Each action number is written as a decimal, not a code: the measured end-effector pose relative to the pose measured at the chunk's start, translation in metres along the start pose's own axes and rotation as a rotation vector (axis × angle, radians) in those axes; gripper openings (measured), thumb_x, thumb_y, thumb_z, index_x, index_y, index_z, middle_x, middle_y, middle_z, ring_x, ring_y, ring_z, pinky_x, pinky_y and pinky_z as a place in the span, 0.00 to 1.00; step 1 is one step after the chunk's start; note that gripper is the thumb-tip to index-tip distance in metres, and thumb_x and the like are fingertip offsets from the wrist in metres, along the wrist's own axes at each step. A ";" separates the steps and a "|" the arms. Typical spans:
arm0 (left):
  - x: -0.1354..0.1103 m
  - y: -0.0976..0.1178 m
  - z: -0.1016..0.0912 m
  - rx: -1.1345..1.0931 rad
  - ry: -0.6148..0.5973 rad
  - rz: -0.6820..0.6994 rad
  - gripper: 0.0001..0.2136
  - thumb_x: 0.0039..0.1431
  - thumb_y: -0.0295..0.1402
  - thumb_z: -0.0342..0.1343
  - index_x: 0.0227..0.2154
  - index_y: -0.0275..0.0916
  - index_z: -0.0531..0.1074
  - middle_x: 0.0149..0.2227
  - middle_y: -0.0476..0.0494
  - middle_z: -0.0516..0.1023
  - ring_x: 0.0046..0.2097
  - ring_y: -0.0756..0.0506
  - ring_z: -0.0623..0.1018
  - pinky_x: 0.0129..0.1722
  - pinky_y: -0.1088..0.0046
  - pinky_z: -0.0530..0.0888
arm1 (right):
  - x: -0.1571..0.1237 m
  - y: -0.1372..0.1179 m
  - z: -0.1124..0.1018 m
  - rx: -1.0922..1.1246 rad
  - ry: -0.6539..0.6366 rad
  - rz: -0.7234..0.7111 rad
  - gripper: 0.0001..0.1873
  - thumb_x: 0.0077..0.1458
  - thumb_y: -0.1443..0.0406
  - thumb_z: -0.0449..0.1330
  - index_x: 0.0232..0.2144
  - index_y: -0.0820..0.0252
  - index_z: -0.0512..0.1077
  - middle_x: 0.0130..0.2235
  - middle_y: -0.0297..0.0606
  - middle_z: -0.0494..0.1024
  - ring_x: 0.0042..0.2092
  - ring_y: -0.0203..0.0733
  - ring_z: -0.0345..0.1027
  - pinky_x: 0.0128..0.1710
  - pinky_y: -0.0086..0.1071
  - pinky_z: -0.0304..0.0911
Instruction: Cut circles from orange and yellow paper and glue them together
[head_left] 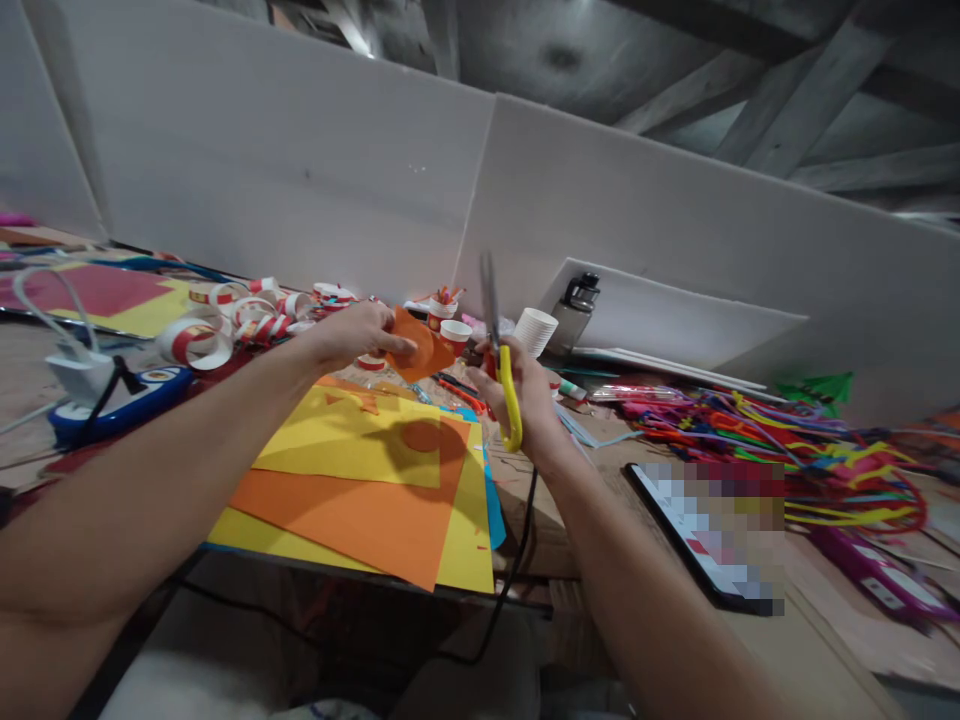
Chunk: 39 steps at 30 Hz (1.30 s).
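- White panels point(300, 150) stood behind the work area, with beams point(814, 105) overhead.
- The table point(892, 650) ran below the panels, crowded at both sides.
- The left forearm point(172, 460) reached in from the lower left and the right forearm point(622, 540) from the lower right; both hands were raised above the tabletop, near each other but apart.
- Overlapping yellow and orange sheets point(360, 520) lay beneath the left hand, a shadow falling across them.
- A heap of thin coloured strands point(757, 430) spread on the right, beyond a phone point(652, 490).
- The right hand point(529, 390) was curled around the handles of the scissors point(510, 400), blades pointing up; blur hid whether they were parted.
- The left hand point(367, 332) was narrowed to a pinch, thumb in front, on an orange paper piece point(420, 350) held just left of the scissors.
- Behind the hands stood a red-and-white paper cup point(455, 338).
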<state>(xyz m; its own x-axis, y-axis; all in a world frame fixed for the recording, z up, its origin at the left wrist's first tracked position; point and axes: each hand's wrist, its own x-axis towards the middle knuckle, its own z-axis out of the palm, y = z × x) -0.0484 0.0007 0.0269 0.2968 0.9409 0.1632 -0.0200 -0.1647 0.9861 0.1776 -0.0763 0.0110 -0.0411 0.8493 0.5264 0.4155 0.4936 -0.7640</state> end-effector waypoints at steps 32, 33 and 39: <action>-0.019 -0.015 0.070 -0.240 -0.024 0.070 0.12 0.43 0.36 0.72 0.25 0.33 0.78 0.26 0.42 0.80 0.24 0.51 0.74 0.23 0.76 0.64 | 0.004 -0.005 0.005 -0.004 0.148 -0.153 0.14 0.57 0.59 0.56 0.45 0.54 0.62 0.41 0.40 0.71 0.40 0.41 0.67 0.43 0.38 0.67; -0.017 -0.014 0.067 -0.248 0.015 0.061 0.11 0.43 0.35 0.71 0.25 0.33 0.78 0.25 0.42 0.80 0.23 0.51 0.74 0.22 0.77 0.63 | 0.004 -0.004 0.003 -0.047 0.153 -0.159 0.15 0.57 0.60 0.56 0.47 0.54 0.61 0.43 0.41 0.71 0.42 0.42 0.67 0.46 0.40 0.67; -0.006 -0.006 0.041 -0.322 0.274 0.030 0.05 0.49 0.26 0.66 0.27 0.33 0.74 0.27 0.44 0.79 0.25 0.52 0.76 0.19 0.81 0.60 | -0.006 -0.012 -0.005 -0.305 0.030 -0.172 0.22 0.52 0.66 0.59 0.51 0.58 0.66 0.46 0.45 0.72 0.46 0.48 0.65 0.51 0.45 0.63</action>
<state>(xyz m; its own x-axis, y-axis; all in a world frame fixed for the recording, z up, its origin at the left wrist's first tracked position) -0.0108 -0.0157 0.0191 0.0272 0.9882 0.1506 -0.3347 -0.1330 0.9329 0.1776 -0.0885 0.0187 -0.1092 0.7505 0.6518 0.6573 0.5464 -0.5190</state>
